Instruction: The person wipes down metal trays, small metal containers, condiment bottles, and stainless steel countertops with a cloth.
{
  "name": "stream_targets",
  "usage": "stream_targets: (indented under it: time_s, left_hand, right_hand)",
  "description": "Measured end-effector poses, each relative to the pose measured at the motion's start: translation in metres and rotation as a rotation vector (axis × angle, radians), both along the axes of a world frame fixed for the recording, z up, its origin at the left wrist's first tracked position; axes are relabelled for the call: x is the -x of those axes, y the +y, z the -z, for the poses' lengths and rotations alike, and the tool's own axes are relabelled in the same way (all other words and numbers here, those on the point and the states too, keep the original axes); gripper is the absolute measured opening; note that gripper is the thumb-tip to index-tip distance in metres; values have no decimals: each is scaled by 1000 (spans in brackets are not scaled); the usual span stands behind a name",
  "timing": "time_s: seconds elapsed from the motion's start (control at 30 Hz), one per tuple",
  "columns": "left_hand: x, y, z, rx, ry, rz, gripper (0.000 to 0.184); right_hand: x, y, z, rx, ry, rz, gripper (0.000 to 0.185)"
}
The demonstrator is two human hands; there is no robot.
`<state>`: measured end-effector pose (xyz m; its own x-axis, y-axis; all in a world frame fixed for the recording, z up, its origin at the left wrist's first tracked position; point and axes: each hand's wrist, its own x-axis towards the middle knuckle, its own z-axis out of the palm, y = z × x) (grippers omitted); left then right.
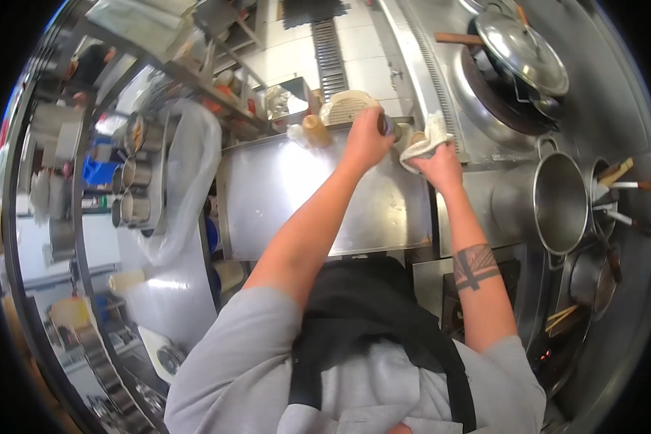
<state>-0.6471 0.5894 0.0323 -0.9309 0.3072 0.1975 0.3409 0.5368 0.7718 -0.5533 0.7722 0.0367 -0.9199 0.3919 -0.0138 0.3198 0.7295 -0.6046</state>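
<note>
My left hand [369, 142] is closed at the far edge of the steel work surface [325, 199]. Its fingers wrap a small object with a dark, purplish end, whose kind I cannot make out. Just to the right, my right hand [441, 168] grips a cream cloth [435, 134], bunched up and hanging over the fingers. A brownish rounded item beside the cloth is partly hidden by it. Left of my left hand stands a tan squeeze bottle [314, 130], with crumpled clear plastic at its side. Behind sits a pale, round-edged container [349, 105] with printing on it.
On the right are a large steel pot [559, 202], a wok [503, 94] under a metal lid [532, 54], and a holder with several utensils. Left, a shelf rack [90, 181] carries steel containers [135, 206]. A foil-lined box [288, 101] stands beyond the surface.
</note>
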Motion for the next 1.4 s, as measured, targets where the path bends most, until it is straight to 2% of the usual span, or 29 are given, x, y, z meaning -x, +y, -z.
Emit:
stream_targets:
  time_s: [0.07, 0.13, 0.23, 0.27, 0.3, 0.33, 0.4, 0.47, 0.57, 0.6, 0.67, 0.8, 0.87, 0.9, 0.93, 1.0, 1.07, 1.13, 1.2, 1.27, 1.33, 1.37, 1.4]
  left_hand:
    - [-33, -55, -8, 13, 65, 36, 59]
    - [-73, -120, -14, 8, 15, 37, 60]
    - [-148, -224, -44, 38, -52, -191, 61]
    - [-176, -258, -56, 55, -38, -292, 62]
    - [-203, -291, -65, 14, -106, -402, 66]
    - [-231, -319, -93, 64, -103, -512, 62]
    - [-284, -374, -124, 48, -129, -778, 67]
    - [-331, -437, -115, 63, -13, -1043, 69]
    - [-376, -526, -133, -3, 114, -1392, 76]
    - [-386, -559, -135, -11, 126, -1404, 76]
    - [-398, -624, -136, 157, 159, -1575, 76]
    - [-398, -756, -129, 215, 51, -1630, 75]
    - [-394, -824, -111, 378, 82, -1622, 71]
    - [-393, -856, -101, 436, 112, -1625, 59]
    - [-387, -872, -113, 405, -65, -1611, 51]
    - [-385, -925, -84, 687, -103, -1462, 39]
    - [-386, -979, -51, 609, -54, -1377, 39]
    - [-388, -994, -40, 557, -74, -1378, 42]
    - [-397, -998, -35, 477, -74, -1405, 46]
    - [-406, -998, -34, 387, -65, -1450, 50]
    - [-411, -999, -37, 316, -60, -1495, 54]
    - [-416, -1003, -36, 279, -52, -1526, 56]
    - [-417, -1004, -36, 245, -41, -1559, 58]
  right_hand:
    - [11, -2, 17, 8, -43, -88, 85]
    - [22, 9, 54, 67, 63, -173, 76]
    - [25, -1, 46, 239, 85, -282, 60]
    - [21, -14, 28, 181, 65, -304, 55]
    - [23, -17, 34, 108, 82, -342, 54]
    - [17, -33, 15, 87, 49, -389, 56]
    - [12, -85, -34, 52, 26, -463, 57]
    - [5, -139, -61, 285, -29, -596, 63]
    - [4, -250, -87, 355, 9, -951, 68]
    - [5, -292, -86, 403, 60, -1084, 70]
    - [-4, -387, -104, 360, 142, -1329, 71]
    - [-40, -580, -132, 397, 134, -1553, 73]
    - [-48, -670, -114, 401, 217, -1541, 75]
    - [-52, -715, -113, 430, 218, -1531, 76]
    - [-55, -759, -113, 463, 220, -1520, 77]
    - [-61, -833, -130, 421, 123, -1470, 70]
    - [-55, -905, -120, 220, 29, -1401, 67]
    - [-53, -952, -140, 183, -130, -1367, 62]
    - [-40, -996, -110, 210, 5, -1366, 61]
    - [-33, -1011, -105, 143, 47, -1411, 59]
    - [-29, -1054, -60, 170, 130, -1218, 39]
    - [-34, -1040, -82, 132, 135, -1247, 37]
    - [-33, -1042, -83, 173, 180, -1283, 50]
